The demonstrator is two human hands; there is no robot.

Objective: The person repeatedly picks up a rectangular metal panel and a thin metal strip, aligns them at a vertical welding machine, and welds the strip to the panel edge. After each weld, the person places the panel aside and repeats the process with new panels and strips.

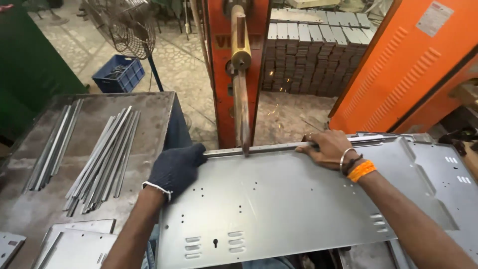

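Note:
A large grey sheet-metal panel (279, 199) with slots and small holes lies flat in front of me. My left hand (175, 167), in a dark knit glove, grips its left far corner. My right hand (326, 148), bare with a bangle and orange band at the wrist, presses a thin metal strip (269, 147) against the panel's far edge. The copper electrode arm (242, 89) of an orange spot welder (221, 69) comes down onto that strip between my hands. A few sparks lie on the floor behind.
A worn metal table (149, 107) at left carries two bundles of thin metal strips (102, 159). More panels (74, 244) lie at bottom left and under the right side. Stacked metal parts (311, 55), a blue crate (118, 73), a fan (127, 25) and an orange cabinet (408, 65) stand behind.

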